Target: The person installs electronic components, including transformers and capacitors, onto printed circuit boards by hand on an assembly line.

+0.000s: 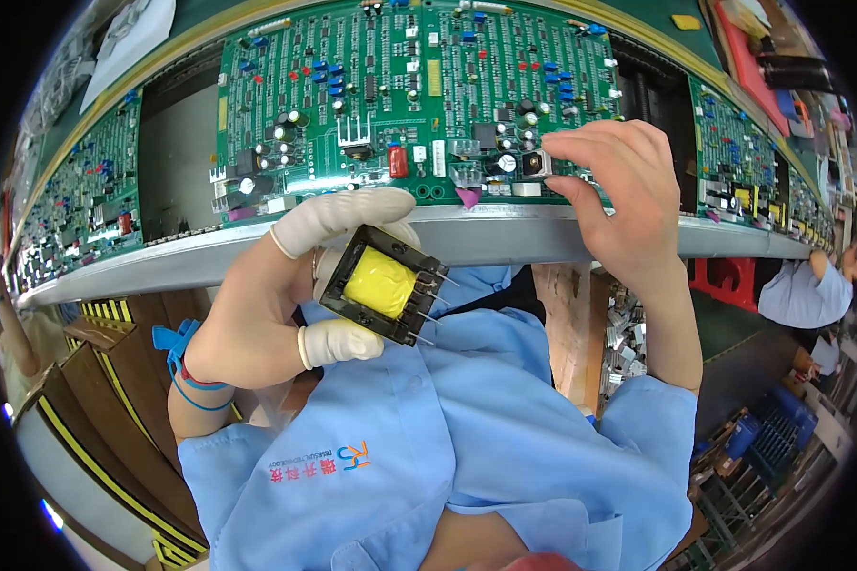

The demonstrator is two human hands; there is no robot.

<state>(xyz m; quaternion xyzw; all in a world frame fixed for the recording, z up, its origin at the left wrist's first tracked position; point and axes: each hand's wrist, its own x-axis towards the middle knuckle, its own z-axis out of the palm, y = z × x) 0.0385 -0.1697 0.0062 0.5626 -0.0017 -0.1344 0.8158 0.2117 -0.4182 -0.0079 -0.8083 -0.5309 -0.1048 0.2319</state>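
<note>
My left hand (pixel 328 276) wears white finger cots and grips a transformer (pixel 381 284) by its black frame. Yellow tape wraps the transformer's winding, and its metal pins point to the right. The transformer is tilted in front of the metal rail, off the boards. Bare-fingered, my right hand (pixel 624 186) reaches over the right part of the green circuit board (pixel 428 114). Its thumb and fingertips close round a small dark component with silvery edges (pixel 535 165), at the board's near edge. The palm hides the parts behind it.
A grey metal rail (pixel 486 236) runs along the near side of the boards. More populated boards lie at the left (pixel 81 200) and right (pixel 757 162). Brown racks with yellow edges (pixel 105 381) stand at lower left. Another person's blue sleeve (pixel 807 293) appears at right.
</note>
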